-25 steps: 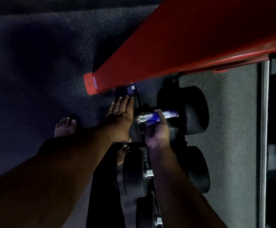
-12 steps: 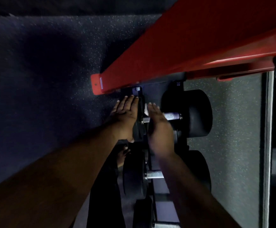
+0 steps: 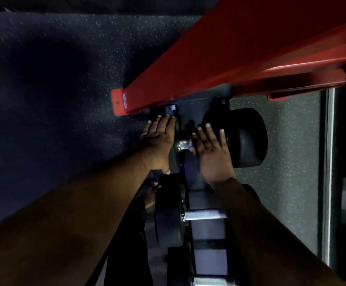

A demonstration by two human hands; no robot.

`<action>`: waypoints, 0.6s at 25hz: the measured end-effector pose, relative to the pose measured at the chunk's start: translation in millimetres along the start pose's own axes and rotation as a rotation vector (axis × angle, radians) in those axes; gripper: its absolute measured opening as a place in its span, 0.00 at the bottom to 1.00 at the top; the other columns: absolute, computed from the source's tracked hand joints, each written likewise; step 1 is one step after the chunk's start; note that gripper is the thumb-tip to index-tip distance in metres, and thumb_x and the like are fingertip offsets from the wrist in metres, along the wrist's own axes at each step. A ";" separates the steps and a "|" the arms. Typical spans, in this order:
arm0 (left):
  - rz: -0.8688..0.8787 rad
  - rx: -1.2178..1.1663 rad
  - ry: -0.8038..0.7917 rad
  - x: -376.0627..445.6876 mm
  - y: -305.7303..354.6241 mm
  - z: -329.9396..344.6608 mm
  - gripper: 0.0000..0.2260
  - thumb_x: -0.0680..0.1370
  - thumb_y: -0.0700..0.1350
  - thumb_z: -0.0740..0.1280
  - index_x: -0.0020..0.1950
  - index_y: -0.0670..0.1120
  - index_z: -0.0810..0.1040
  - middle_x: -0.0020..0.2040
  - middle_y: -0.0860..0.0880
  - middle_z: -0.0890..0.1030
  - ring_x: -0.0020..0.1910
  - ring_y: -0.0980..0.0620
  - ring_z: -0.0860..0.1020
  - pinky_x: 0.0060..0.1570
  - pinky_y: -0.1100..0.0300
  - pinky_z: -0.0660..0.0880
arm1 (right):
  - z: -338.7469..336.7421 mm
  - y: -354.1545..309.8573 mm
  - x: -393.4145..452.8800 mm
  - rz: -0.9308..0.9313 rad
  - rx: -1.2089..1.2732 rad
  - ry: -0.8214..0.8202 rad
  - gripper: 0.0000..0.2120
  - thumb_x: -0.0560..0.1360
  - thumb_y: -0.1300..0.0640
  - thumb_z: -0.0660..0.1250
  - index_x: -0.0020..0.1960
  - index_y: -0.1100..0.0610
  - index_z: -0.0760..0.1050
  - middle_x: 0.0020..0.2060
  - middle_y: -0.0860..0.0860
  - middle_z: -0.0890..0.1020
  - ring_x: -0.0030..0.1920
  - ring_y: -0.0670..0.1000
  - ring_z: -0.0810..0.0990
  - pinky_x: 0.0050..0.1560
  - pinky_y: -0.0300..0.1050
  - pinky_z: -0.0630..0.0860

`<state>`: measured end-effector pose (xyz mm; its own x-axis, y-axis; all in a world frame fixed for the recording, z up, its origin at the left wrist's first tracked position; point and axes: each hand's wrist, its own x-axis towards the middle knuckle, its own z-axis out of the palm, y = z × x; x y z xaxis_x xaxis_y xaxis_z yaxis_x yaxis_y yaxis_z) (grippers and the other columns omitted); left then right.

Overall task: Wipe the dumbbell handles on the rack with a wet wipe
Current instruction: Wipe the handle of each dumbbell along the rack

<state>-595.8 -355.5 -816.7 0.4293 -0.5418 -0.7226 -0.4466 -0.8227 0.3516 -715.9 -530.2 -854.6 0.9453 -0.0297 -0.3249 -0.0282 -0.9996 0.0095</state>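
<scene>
A second earlier my right hand (image 3: 213, 153) had been curled over the handle (image 3: 185, 144) of the top dumbbell with the wet wipe pressed round it, a pale bluish strip showing along the bar. By this moment that had changed: my fingers were spread and straight, laid flat across the handle and reaching toward the big black weight (image 3: 244, 137) on the right end. I could not see the wipe at all here; it may have been under my palm, but the dim light and my own hand hid it, so I could not tell. Only a short bright stretch of the handle showed, between my two hands.

My left hand (image 3: 159, 139) had barely moved. It lay flat, fingers straight and together, against the left weight of the same dumbbell, steadying it, just below the end of the red beam (image 3: 168, 79).

I judged that the wiping stroke on this top handle was finishing or had just finished, my hand flattening as it slid along or came off the bar. The next handle (image 3: 204, 215) lay lower on the rack (image 3: 207, 259), bare and shiny, partly behind my right forearm, and a third one (image 3: 213, 281) showed at the bottom edge. Neither had a hand on it, so most of the job seemed to lie ahead. My bare foot (image 3: 150, 195) stood on the dark speckled floor (image 3: 64, 100) just beside the rack
</scene>
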 end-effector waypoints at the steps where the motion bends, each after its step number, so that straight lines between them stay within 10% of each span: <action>1: 0.000 0.001 -0.001 -0.4 -0.2 -0.2 0.71 0.58 0.55 0.85 0.81 0.42 0.34 0.82 0.44 0.37 0.82 0.44 0.39 0.80 0.48 0.39 | -2.4 6.1 2.5 0.067 0.024 0.001 0.22 0.78 0.58 0.66 0.71 0.62 0.73 0.74 0.60 0.69 0.78 0.61 0.61 0.74 0.61 0.62; 15: -0.005 0.009 -0.001 -1.6 1.1 -0.2 0.70 0.59 0.55 0.85 0.81 0.43 0.34 0.82 0.45 0.36 0.81 0.45 0.37 0.80 0.48 0.40 | -6.9 -14.3 6.9 0.050 -0.023 -0.089 0.24 0.81 0.44 0.55 0.66 0.60 0.74 0.61 0.58 0.78 0.65 0.61 0.73 0.71 0.59 0.64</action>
<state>-596.9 -355.6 -815.1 0.4309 -0.5378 -0.7246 -0.4516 -0.8237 0.3428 -706.8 -516.1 -850.5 0.9103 -0.0803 -0.4062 -0.0658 -0.9966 0.0494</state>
